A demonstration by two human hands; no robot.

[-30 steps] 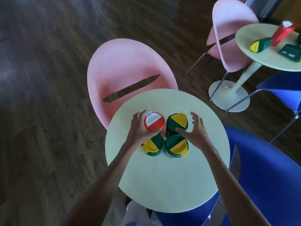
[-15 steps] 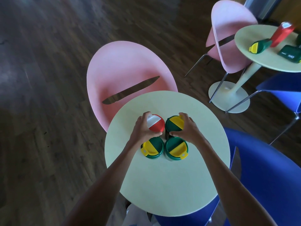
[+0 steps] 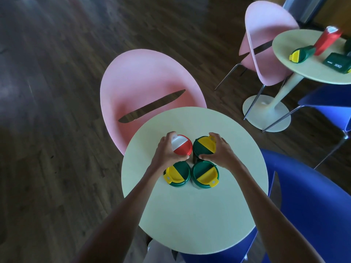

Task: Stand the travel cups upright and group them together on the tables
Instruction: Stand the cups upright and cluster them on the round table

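Note:
Several travel cups stand upright in a tight square on the round pale table (image 3: 190, 221). My left hand (image 3: 164, 153) grips the red cup with the red-and-white lid (image 3: 182, 146) at the far left. My right hand (image 3: 221, 151) grips the green cup with the green-and-yellow lid (image 3: 203, 145) at the far right. Two more green cups, the near left one (image 3: 177, 173) and the near right one (image 3: 205, 174), stand untouched just below. On the far table (image 3: 307, 72) a red cup (image 3: 327, 40) stands upright, a green cup (image 3: 302, 54) lies on its side, and another green cup (image 3: 337, 63) lies flat.
A pink chair (image 3: 144, 88) stands behind the near table and a blue chair (image 3: 311, 215) to its right. A second pink chair (image 3: 264, 40) and another blue chair (image 3: 330, 105) flank the far table. Dark wooden floor (image 3: 53, 111) stretches to the left.
Both hands, open and hovering a second ago, have closed round the two far cups. The red and far green cups' lids have turned; the four cups sit slightly closer together.

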